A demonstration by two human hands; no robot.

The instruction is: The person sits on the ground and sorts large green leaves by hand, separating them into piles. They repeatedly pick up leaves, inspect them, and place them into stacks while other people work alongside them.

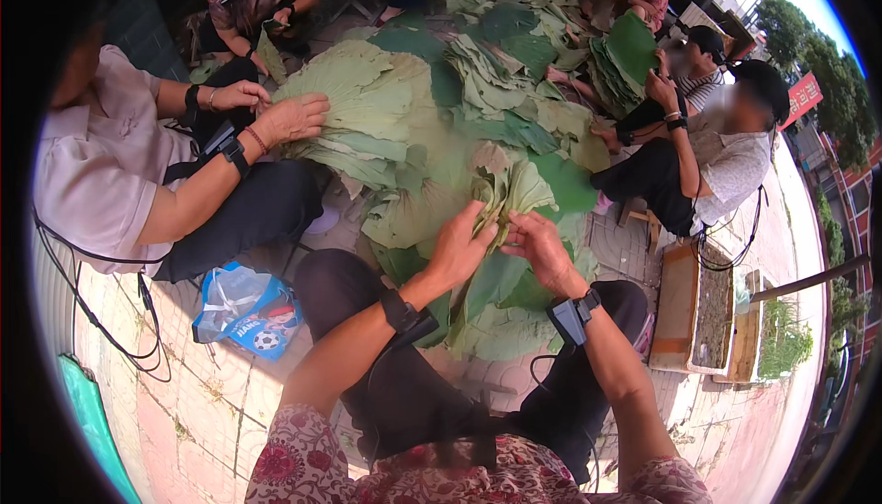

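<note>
Just beyond the person's dark-trousered knees (pixel 333 288), over a spread heap of flat green leaves (pixel 507 331): left hand (pixel 457 251) curled nearly closed, gripping a crumpled, folded pale-green leaf bundle (pixel 501 182) at left; right hand (pixel 542 249) half-curled, fingertips pinching its lower right edge.

My pale top (pixel 537 478) carries red flowers (pixel 279 464), over black trousers (pixel 418 403). I wear a dark, strapped box (pixel 570 319) on each wrist (pixel 420 290)
</note>
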